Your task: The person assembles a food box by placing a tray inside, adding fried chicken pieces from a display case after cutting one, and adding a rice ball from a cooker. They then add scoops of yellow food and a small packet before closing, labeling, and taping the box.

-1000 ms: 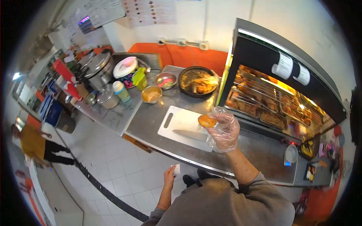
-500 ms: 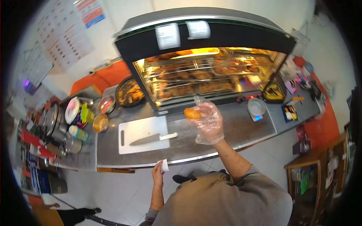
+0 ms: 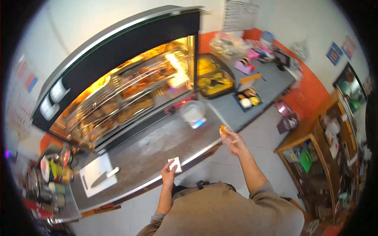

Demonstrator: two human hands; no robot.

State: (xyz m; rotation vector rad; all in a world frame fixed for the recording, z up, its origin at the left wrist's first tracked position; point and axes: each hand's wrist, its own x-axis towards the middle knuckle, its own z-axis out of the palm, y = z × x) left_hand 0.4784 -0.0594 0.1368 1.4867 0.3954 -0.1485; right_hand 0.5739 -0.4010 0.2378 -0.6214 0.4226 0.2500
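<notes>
My right hand (image 3: 235,144), in a clear plastic glove, is closed on a small orange-brown piece of fried food (image 3: 223,129). It is held up past the counter's front edge, below a dark tray of assorted food (image 3: 252,94). What kind of fried food it is, I cannot make out. Nearer the middle, my left hand (image 3: 168,176) is bare and pinches a small white paper slip (image 3: 176,164) at the counter's edge. A round, pale kitchen scale (image 3: 193,114) sits on the counter between the hands and the display case.
A lit food warmer (image 3: 118,74) full of trays stands along the back. To the left, a knife (image 3: 103,177) lies on a white cutting board (image 3: 89,181). A black pan of yellow food (image 3: 214,76) sits at the right. A wooden cabinet (image 3: 311,157) stands further right.
The view has swung to the right. My right hand, still holding the fried piece, has gone from in front of the warmer toward the right-hand counter. The paper slip stays in my left hand.
</notes>
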